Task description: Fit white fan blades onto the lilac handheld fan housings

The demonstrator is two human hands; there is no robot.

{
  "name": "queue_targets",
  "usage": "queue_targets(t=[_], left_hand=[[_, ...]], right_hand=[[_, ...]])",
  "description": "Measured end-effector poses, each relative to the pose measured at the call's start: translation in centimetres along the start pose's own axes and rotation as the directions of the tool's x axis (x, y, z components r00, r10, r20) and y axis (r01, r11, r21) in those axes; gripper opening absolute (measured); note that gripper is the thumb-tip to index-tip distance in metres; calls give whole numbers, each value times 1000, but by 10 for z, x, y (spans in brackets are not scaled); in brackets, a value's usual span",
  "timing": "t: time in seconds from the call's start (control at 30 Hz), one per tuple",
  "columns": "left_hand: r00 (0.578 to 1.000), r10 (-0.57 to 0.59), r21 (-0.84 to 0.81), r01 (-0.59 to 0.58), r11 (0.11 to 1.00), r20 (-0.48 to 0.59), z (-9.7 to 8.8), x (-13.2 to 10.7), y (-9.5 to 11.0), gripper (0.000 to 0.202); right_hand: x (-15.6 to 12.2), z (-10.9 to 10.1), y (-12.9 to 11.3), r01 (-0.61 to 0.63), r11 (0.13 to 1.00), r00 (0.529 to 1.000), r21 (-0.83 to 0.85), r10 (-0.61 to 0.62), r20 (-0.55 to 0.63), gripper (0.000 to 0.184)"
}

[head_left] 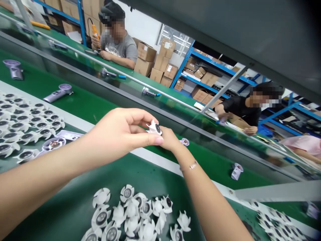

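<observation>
Between my two hands is a small white plastic fan rotor (154, 128) with a dark round hub. My left hand (117, 130) pinches it from the left with bent fingers, and the fingertips of my right hand (170, 139) press against it from the other side. A thin bracelet (190, 166) circles my right wrist. Directly below my hands, a loose heap of similar white rotors (132, 214) lies on a green conveyor belt (155, 174). More rotors (25, 124) are spread at the far left on a pale strip.
Purple and silver handheld fan bodies (58, 92) lie on the green belt beyond my hands. A grey metal rail (105, 83) runs along it. Across the line, a co-worker (116, 43) holds an orange electric screwdriver (95, 33), and another (240, 110) handles a small item. Cardboard boxes (160, 63) fill blue shelving behind them.
</observation>
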State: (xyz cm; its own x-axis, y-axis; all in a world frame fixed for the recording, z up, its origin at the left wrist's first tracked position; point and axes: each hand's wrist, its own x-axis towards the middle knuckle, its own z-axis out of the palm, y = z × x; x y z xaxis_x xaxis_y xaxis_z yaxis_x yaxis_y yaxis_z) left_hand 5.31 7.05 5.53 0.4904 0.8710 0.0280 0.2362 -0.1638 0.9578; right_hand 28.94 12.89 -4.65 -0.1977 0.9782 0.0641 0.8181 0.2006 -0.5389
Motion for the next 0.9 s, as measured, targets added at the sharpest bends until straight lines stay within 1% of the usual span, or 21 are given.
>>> queue_targets(t=[0.07,0.17,0.27,0.33,0.4,0.5,0.6,0.7,0.8,0.87,0.9], left_hand=[[1000,17,-34,-17,999,-1,3,-1,-1,45],[999,45,-27,-45,999,18,8,0,-2,42],[996,45,-21,-43,999,74,14,1,-3,41],[990,69,-2,-69,998,122,18,0,-4,40],[980,112,26,-118,993,164,21,-1,-6,39],[959,208,117,-233,965,194,23,-2,-9,37],[914,348,283,-397,873,208,22,-2,-10,37],[872,433,381,-489,784,229,20,-1,-9,36],[863,434,386,-504,773,258,21,-1,-8,29],[883,372,335,-455,825,285,22,-3,-10,26],[903,314,295,-398,869,293,23,-4,-11,26]], right_hand=[[-30,-9,-13,-2,997,997,76,8,-79,28],[-78,-24,-34,18,974,983,227,24,-183,38],[-115,-36,-54,105,919,971,381,-11,-240,41],[-128,-42,-64,182,889,960,421,-67,-273,42],[-135,-47,-69,238,885,948,399,-124,-292,45],[-138,-52,-71,273,900,945,341,-183,-273,48],[-139,-53,-70,287,904,945,317,-214,-246,49],[-140,-54,-68,310,908,944,283,-258,-207,51],[-143,-58,-67,355,919,930,175,-328,-164,56],[-146,-60,-68,372,926,922,67,-361,-136,59],[-147,-61,-68,373,928,922,21,-369,-117,60]])
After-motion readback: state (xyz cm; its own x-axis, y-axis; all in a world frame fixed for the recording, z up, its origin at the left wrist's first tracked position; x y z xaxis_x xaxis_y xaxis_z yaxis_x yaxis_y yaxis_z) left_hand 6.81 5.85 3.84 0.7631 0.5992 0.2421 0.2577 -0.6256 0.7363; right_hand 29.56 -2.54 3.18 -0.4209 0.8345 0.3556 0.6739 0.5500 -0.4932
